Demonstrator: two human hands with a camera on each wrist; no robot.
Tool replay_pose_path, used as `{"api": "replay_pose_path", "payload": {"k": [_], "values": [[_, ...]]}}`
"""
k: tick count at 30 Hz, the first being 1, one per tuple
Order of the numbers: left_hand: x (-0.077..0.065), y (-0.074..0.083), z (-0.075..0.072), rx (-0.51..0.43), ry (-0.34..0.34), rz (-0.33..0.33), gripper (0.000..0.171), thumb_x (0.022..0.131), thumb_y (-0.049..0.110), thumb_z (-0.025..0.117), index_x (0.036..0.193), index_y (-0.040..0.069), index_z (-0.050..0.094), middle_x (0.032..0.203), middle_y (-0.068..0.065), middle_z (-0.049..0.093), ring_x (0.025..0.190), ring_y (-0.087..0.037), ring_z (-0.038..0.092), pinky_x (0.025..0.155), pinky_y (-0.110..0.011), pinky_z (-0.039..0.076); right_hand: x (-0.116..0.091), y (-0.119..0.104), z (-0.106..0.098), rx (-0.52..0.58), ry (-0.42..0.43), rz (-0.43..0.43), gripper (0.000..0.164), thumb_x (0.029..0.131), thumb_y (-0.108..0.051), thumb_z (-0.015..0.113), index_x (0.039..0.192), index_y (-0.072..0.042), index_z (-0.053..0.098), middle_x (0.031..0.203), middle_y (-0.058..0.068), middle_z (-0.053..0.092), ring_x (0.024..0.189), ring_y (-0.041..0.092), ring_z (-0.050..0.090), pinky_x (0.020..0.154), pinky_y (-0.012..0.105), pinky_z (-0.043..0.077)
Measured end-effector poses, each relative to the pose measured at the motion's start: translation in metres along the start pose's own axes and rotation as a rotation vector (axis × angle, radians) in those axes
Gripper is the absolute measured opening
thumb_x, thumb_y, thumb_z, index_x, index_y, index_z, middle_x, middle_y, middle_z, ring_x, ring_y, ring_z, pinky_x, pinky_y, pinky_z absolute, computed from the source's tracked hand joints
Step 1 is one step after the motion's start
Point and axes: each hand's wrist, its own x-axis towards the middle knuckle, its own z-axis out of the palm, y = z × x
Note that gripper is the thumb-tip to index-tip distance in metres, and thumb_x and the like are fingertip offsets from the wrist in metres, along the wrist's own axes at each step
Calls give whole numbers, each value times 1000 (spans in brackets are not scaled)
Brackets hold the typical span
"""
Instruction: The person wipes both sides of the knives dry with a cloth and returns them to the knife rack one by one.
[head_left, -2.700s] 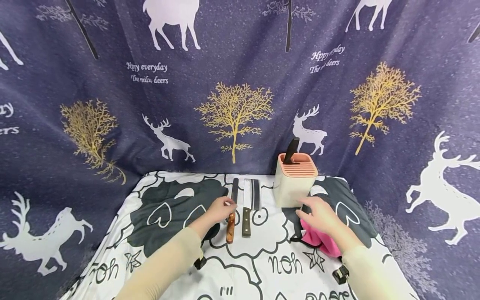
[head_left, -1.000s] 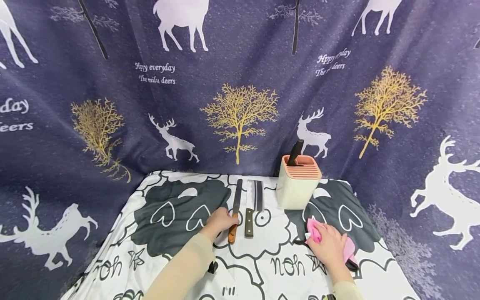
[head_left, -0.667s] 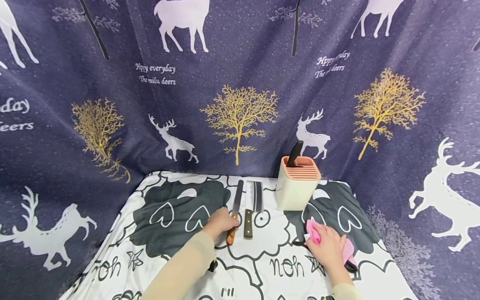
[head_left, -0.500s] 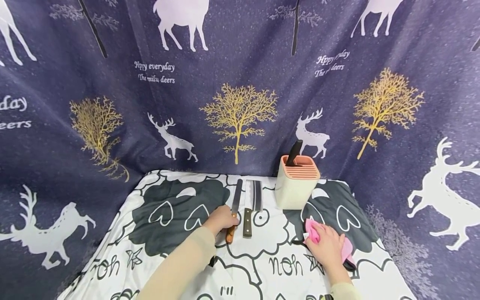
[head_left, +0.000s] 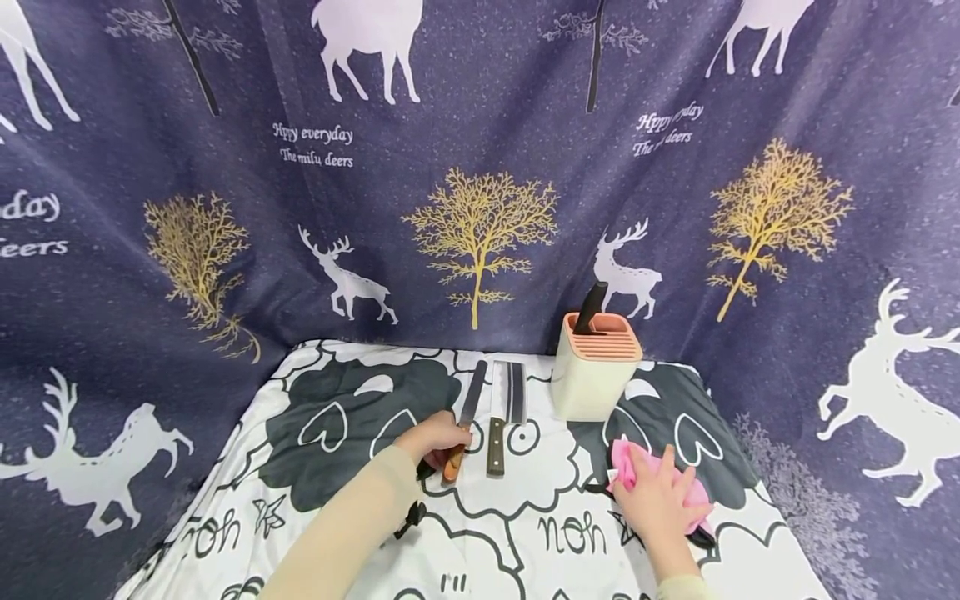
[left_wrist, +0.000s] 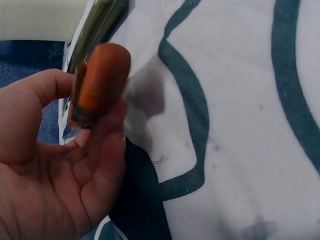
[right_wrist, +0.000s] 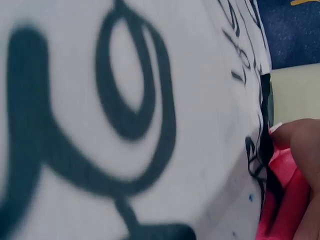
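Note:
My left hand [head_left: 431, 437] holds a knife by its brown wooden handle [head_left: 452, 465]. The dark blade [head_left: 474, 390] points away toward the back. In the left wrist view, the handle's butt end [left_wrist: 106, 75] sits between thumb and fingers. On the right, my right hand [head_left: 658, 498] rests over a bunched pink cloth [head_left: 697, 493] with black edging, its fingers spread. The right wrist view shows only part of that hand, with pink folds [right_wrist: 282, 172] beside the thumb. A cleaver [head_left: 496, 446] with a dark handle lies just right of the knife.
A cream knife block [head_left: 588, 387] with a slotted orange top stands at the back right. One black-handled knife [head_left: 592, 307] sticks out of it. The patterned white cloth [head_left: 525, 487] covers the table, and a dark curtain [head_left: 345, 200] hangs behind.
My left hand came down onto the knife handle, then drew the knife slightly left and tilted it. My right hand moved from beside the block onto the pink cloth; its fingers have since spread.

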Motion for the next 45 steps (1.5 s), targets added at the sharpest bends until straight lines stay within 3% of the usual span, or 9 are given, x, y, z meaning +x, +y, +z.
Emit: {"api": "replay_pose_path", "payload": {"k": [4,7,10,14,19,23,30,35,45], "values": [[-1,-5,-1,-79,-55,44,22,89,30,70,93,10,63,66,-3,62,51,-18,59,48,-31,54,-1,-3,-2,43,-44,13,76,90,-37,65,158,-26,34,166,34,5,144,72,-2,92,99,-2],[-1,-10,1,-172,-92,64,22,90,30,70,95,9,65,66,0,65,52,-13,58,48,-27,51,-2,1,-3,70,-10,-1,79,88,-30,66,158,-19,32,164,36,11,144,72,5,95,98,5],[0,-17,5,-269,-114,64,25,91,31,70,94,7,69,67,3,71,51,-9,58,47,-24,47,-4,10,-3,88,89,-31,80,84,-23,70,156,-12,36,158,37,25,140,67,25,97,94,21],[-1,-22,8,-376,-115,63,25,92,30,69,101,6,69,72,3,75,51,-6,59,44,-20,42,-6,21,-4,160,254,-98,76,79,-12,74,148,-4,45,143,36,44,127,58,43,97,78,38],[-6,-20,11,-595,-172,62,19,95,20,64,107,7,58,77,0,74,58,-8,66,42,-18,44,-7,31,-10,285,371,-126,71,76,1,71,143,4,48,136,36,48,128,56,45,106,69,38],[-7,-21,12,-746,-224,67,19,98,17,60,111,5,53,81,-1,74,64,-11,72,45,-17,50,-10,35,-13,340,411,-73,68,76,3,70,141,4,49,136,34,49,128,54,47,101,69,41],[-12,-26,15,-808,-268,72,33,102,18,58,126,-5,53,85,0,76,67,-10,73,52,-21,56,-17,43,-13,358,396,25,65,78,-3,75,137,4,50,133,34,51,126,52,49,92,69,42],[-15,-27,17,-843,-251,99,30,102,17,57,124,-3,53,82,0,73,65,-11,71,54,-23,57,-16,44,-16,342,357,41,65,81,-9,76,140,2,51,134,33,51,124,52,50,90,68,43],[-19,-31,24,-799,-248,109,25,100,12,59,122,2,54,82,0,65,65,-11,66,55,-25,59,-19,44,-15,348,330,115,66,84,-15,75,144,-5,50,141,30,49,124,54,51,89,69,43]]}}
